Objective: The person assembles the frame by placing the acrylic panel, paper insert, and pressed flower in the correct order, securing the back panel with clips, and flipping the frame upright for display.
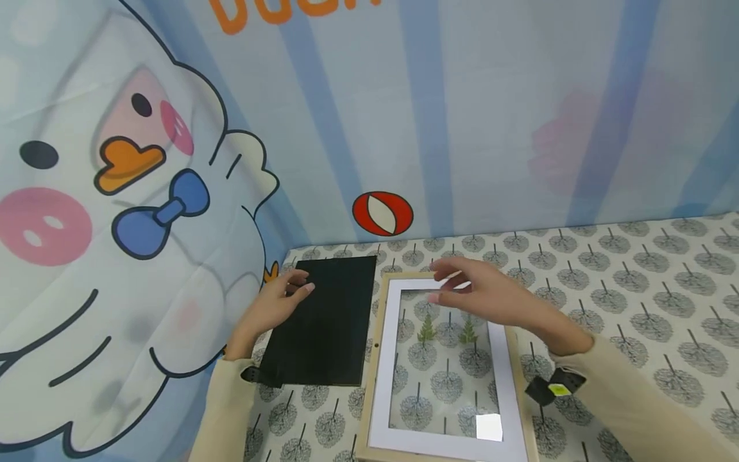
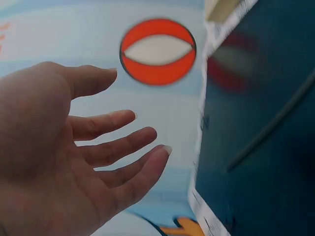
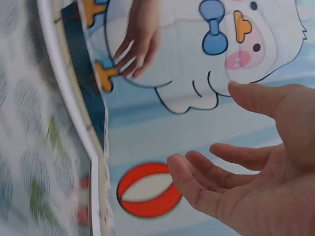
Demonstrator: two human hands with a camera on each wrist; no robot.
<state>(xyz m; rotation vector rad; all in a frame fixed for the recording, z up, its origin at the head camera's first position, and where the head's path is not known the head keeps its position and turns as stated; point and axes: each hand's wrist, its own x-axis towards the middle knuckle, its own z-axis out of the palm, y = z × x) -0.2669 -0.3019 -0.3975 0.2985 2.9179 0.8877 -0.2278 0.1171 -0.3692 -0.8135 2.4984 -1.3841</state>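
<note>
A wooden picture frame [image 1: 373, 385] with a white mat and a clear pane lies on the patterned tablecloth. Two small green fern leaves [image 1: 426, 330] show side by side within its pane. To its left lies a flat black backing board [image 1: 329, 327]. My left hand [image 1: 276, 305] hovers over the board's left edge, its fingers relaxed and bent a little, holding nothing. Over the upper right part of the frame is my right hand [image 1: 482, 292], also without anything in it, thumb and fingers apart. Both wrist views show bare palms with the fingers spread.
A tree-print cloth [image 1: 652, 308] covers the table. Behind it and along the left hangs a light blue backdrop [image 1: 479, 128] with a cartoon duck [image 1: 190, 269] and a red-and-white ball [image 1: 383, 213]. A bright reflection sits on the pane's lower right corner.
</note>
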